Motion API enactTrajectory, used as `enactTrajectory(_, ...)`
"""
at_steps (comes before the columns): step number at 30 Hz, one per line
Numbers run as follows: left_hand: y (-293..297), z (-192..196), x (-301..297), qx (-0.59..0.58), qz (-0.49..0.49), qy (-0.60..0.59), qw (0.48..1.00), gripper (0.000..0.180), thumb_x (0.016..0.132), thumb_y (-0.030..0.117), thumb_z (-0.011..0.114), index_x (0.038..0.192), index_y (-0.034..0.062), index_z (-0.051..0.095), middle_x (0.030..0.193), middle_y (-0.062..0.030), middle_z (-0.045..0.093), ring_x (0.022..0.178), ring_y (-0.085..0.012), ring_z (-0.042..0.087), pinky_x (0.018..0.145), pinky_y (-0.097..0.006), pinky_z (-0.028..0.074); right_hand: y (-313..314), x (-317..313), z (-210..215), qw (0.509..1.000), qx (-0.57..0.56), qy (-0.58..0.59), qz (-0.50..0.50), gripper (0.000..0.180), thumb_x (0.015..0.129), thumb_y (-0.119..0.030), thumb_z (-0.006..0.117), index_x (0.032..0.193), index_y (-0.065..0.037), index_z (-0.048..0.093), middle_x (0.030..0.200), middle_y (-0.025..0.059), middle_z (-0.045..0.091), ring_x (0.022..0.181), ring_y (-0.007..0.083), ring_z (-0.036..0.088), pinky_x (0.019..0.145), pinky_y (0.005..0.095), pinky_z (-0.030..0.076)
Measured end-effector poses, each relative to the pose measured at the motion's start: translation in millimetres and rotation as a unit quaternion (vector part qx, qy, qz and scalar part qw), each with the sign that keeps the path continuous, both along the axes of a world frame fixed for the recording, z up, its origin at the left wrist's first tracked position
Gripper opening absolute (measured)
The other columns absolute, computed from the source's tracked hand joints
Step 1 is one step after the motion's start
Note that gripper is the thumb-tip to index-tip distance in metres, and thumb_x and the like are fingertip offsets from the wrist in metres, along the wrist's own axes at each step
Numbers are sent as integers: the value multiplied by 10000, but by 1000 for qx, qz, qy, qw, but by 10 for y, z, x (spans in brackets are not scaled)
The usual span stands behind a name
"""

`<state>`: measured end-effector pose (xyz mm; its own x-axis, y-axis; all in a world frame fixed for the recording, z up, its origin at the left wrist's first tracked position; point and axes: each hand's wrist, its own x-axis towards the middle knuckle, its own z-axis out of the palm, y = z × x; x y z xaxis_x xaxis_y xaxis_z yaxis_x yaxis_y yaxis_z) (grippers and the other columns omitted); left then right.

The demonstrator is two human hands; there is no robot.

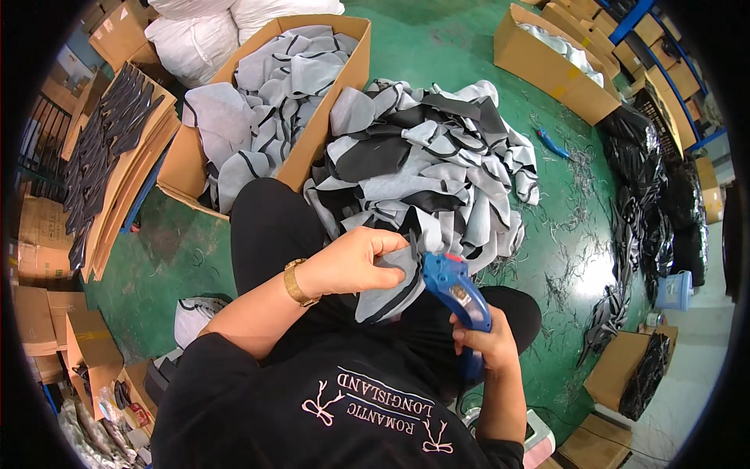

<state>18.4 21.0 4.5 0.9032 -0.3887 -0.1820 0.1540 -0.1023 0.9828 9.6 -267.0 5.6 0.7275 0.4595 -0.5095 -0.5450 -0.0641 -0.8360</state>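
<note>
My left hand [361, 262] pinches a grey fabric piece [383, 297] with black edging between thumb and fingers, over my lap. My right hand [492, 338] is wrapped round the handle of blue electric scissors [461, 293]. The tool's head, with a red part on top, sits right beside the edge of the fabric; whether the blade touches it I cannot make out. Just beyond both hands lies a large heap of similar grey and black fabric pieces [422, 176] on the floor.
An open cardboard box [359, 59] full of grey pieces stands at far left of the heap. Another box [547, 74] is at far right. A second blue tool [553, 144] lies on the green floor [578, 234] among dark trimmings. Black plastic bags [637, 148] line the right side.
</note>
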Motion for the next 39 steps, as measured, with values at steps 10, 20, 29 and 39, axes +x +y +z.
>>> enactTrajectory(10, 322, -199, 163, -53, 204, 54, 976, 270, 810, -31, 606, 1079, -7, 618, 1005, 0, 652, 882, -85, 608, 809, -241, 487, 119, 480, -50, 969, 191, -10, -155, 397, 684, -143, 679, 1007, 12, 509, 658, 19, 428, 589, 136, 436, 465, 257, 399)
enactTrajectory(20, 1377, -283, 407, -239, 567, -156, 773, 395, 884, 97, 619, 1248, 57, 473, 1124, -48, 578, 1059, -161, 556, 940, -395, 429, -129, 714, -375, 950, 233, 24, -208, 388, 723, -152, 678, 1042, -8, 509, 692, -6, 430, 633, 112, 421, 494, 243, 402)
enactTrajectory(29, -273, -1991, 1387, 112, 236, -6, 965, 274, 865, 111, 637, 1123, 28, 596, 1091, -79, 630, 940, -169, 603, 805, -316, 499, -114, 822, -430, 948, 232, 36, -215, 409, 713, -157, 679, 1047, -7, 497, 684, -6, 409, 619, 117, 411, 493, 243, 398)
enactTrajectory(39, -593, -2119, 1970, 519, 72, -203, 828, 208, 783, 201, 657, 946, 93, 586, 1090, -124, 634, 1056, -306, 566, 825, -424, 461, -263, 967, -478, 953, 187, 64, -229, 422, 703, -157, 691, 1049, -1, 505, 693, 7, 430, 632, 130, 434, 512, 265, 404)
